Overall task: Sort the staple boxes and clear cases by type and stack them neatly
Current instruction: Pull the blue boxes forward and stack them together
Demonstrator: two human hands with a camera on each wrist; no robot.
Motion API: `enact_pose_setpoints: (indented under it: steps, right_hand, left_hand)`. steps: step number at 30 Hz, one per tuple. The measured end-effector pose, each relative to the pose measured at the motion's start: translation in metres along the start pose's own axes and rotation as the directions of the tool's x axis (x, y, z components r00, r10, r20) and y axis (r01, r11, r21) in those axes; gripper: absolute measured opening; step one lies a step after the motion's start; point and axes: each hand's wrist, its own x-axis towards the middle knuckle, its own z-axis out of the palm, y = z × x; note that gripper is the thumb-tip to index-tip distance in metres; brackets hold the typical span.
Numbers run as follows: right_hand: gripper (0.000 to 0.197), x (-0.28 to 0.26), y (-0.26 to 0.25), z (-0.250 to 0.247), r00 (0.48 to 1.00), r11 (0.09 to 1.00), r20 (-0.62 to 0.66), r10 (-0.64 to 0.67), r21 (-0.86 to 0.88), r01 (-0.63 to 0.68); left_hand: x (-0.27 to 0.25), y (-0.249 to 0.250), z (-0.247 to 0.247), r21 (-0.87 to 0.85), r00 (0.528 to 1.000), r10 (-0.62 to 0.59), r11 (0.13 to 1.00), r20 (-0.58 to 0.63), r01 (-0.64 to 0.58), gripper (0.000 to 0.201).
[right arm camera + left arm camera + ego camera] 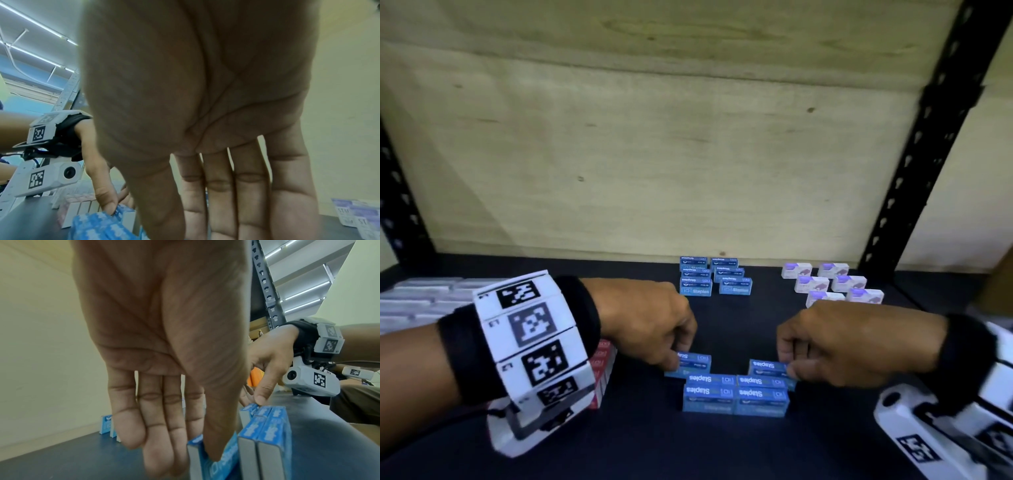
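pinching a blue staple box [693, 364] w/ the left hand [650, 325], thumb on one side and fingers on the other, box sitting on the dark shelf [722, 445] right behind the front cluster. right hand [839, 346] is doing the same thing on the other side, thumb + fingers closed around another blue box [768, 368], also touching the back of that cluster.

the cluster itself is four blue staples boxes [736, 394] packed tight in 2 rows, labels reading upside down from the head cam. in the left wrist cam you can see the thumb [218, 434] pressed on the box's near face, fingers down the far side.

further back near the wood panel [688, 154] there's a group of blue boxes [714, 275] in 2 columns, and off to the right a group of white/purple staple boxes [832, 284], well apart from the blue ones. clear cases [417, 301] are lined up at far left, and red boxes [602, 370] sit mostly hidden under the left wrist band [530, 335]. black slotted upright [914, 144] runs up the right side of the shelf.
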Motion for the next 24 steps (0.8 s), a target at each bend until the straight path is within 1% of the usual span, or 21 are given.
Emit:
enact_pose_setpoints:
  steps: [7,12,15,20,24]
  right_hand:
    - [0.012,-0.005,-0.006,0.003,0.999,1.000,-0.027,-0.020,0.021,0.021]
    - [0.016,-0.004,-0.012,0.004,0.999,1.000,-0.024,-0.022,-0.019,0.022]
    - [0.016,-0.001,-0.016,0.005,0.999,0.999,-0.022,-0.032,-0.042,0.031]
    - [0.016,0.003,-0.021,0.009,0.996,0.996,-0.067,-0.051,-0.073,0.046]
    - [0.022,0.001,-0.019,0.010,0.996,0.998,-0.078,-0.048,-0.055,0.044]
  left_hand:
    - [-0.006,0.002,0.000,-0.094,0.999,0.014,0.996,0.041,-0.010,0.015]
    - [-0.006,0.006,-0.001,-0.108,0.999,0.012,0.994,0.030,-0.008,0.013]
    - [-0.003,0.011,0.000,-0.089,1.000,0.025,0.996,0.015,-0.023,0.011]
    - [0.002,0.020,-0.001,-0.057,0.999,0.043,0.997,0.003,-0.043,0.011]
    - [0.001,0.023,-0.001,-0.003,0.999,0.038,0.999,-0.003,-0.038,0.020]
